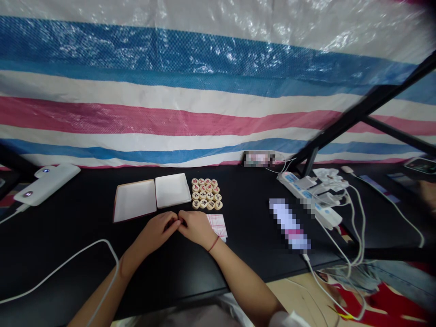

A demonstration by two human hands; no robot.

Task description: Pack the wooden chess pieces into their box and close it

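Two hands [196, 226] — curled, fingertips [176, 224] together, forearms [245, 277] slanting inward

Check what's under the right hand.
A white sheet with red lines shows beside the right hand, lying on the black table. How far it runs beneath, and anything else under there, is covered, so I can't tell.
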